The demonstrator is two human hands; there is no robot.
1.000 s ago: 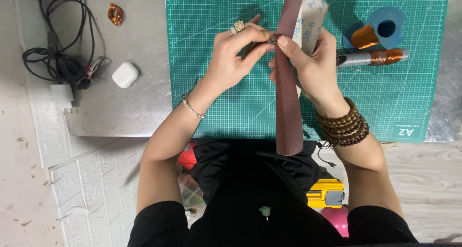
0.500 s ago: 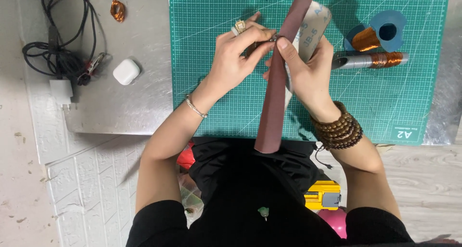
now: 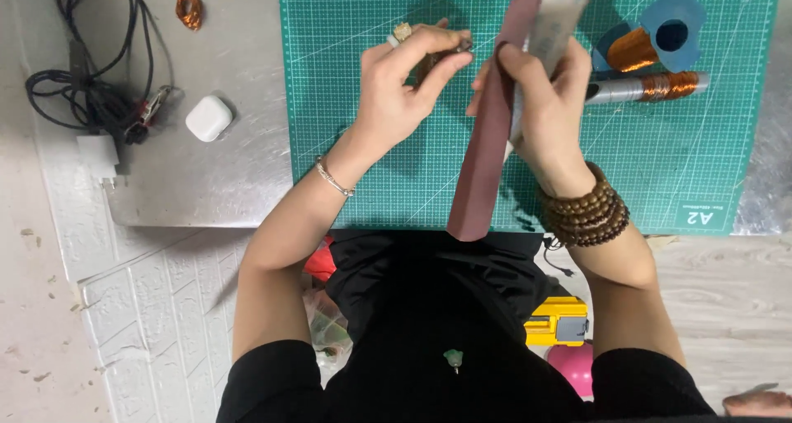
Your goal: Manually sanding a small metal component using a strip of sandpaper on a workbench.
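Work looked mid-way: the right hand point(image 3: 540, 101) gripped a long maroon strip point(image 3: 487, 134) with a pale block point(image 3: 554, 19) behind it, while the left hand point(image 3: 404, 85) pinched a small dark piece point(image 3: 429, 58) against the strip's edge. Both sat above the mat's point(image 3: 371, 184) far half. The strip's long axis ran from the near edge, tilting slightly right toward the far edge.

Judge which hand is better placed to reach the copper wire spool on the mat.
Right, probably. The right hand sits just beside the copper wire spool, though it grips the brown strip. The left hand is farther off, pinching a small object.
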